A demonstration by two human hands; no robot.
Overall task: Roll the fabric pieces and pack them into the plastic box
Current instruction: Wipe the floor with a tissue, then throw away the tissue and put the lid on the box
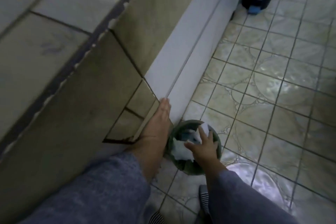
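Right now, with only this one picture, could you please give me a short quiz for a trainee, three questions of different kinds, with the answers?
1. True or false: the left hand is curled into a fist.
2. Choose one. The right hand reaches into: A) a dark bin, B) the round green container on the tiled floor, C) a striped slipper.
3. Fill the gap: the fabric pieces in the container are ___ in colour.

Key: 1 false, its fingers are straight, next to the white trim. 2 B. 3 white.
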